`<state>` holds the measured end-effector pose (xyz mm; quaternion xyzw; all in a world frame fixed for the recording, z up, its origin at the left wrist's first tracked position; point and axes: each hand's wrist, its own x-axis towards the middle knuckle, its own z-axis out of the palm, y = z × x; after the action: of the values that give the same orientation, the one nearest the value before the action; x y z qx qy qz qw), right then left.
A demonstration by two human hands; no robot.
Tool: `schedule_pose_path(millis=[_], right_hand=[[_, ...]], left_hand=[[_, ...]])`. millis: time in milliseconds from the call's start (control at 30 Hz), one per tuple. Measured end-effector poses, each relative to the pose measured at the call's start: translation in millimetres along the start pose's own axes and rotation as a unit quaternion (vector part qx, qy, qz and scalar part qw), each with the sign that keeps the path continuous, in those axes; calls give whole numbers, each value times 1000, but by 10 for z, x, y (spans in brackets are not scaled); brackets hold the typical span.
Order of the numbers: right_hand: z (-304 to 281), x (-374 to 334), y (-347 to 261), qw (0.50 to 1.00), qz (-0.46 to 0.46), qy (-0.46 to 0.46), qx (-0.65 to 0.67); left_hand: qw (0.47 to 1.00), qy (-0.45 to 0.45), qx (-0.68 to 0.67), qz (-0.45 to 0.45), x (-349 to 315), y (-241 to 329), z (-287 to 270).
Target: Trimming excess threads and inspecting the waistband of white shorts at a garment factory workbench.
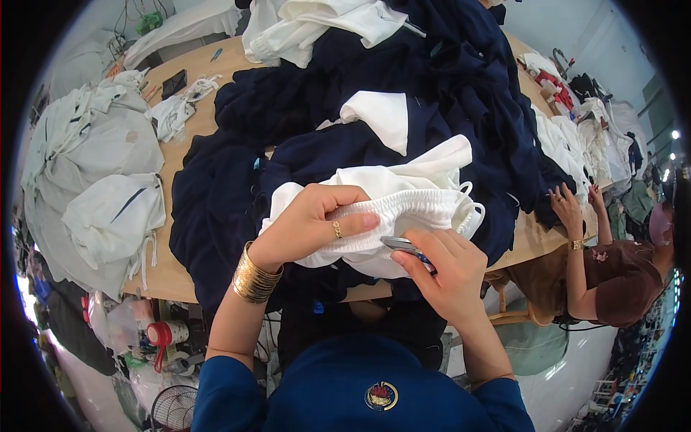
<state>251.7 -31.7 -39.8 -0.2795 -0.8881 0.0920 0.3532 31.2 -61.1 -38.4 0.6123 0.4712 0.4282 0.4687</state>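
Observation:
White trousers or shorts (425, 204) with a gathered elastic waistband and a looped white cord are held up before me; how long the legs are I cannot tell. My left hand (324, 219) is closed on the waistband, its thumb lying along the gathers. In my right hand (450, 270) is a pair of small metal thread snips (400, 245), gripped between thumb and fingers. The blade tips point left, close to the waistband; whether they touch it is unclear. Beneath lies a big heap of navy cloth (223, 194), with a folded white piece (381, 119) on top.
The heap covers much of a wooden table (183, 277). Pale garments (101, 165) are piled at its left edge; more white clothes (317, 25) lie at the far side. Another person (612, 270) works at the right edge, hands on the cloth. A red-topped flask (167, 332) stands below left.

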Motion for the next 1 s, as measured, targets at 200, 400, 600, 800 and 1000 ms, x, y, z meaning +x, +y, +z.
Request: schedule_pose_path(millis=[200,400,600,800,1000], right_hand=[[0,3,-5,998,39,0,55],[-14,-45,24,992,66,11,107],[-45,-11,-96,968,139,21,210],[151,49,-119,974,36,38,221],[246,25,-14,978,-16,57,202]], left_hand=[[998,50,-38,-17,-6,-8,28],[994,85,-49,-48,-21,-34,46],[995,67,-67,-35,-11,-63,39],[995,60,-77,-25,-21,17,100],[995,62,-68,-33,-13,24,86]])
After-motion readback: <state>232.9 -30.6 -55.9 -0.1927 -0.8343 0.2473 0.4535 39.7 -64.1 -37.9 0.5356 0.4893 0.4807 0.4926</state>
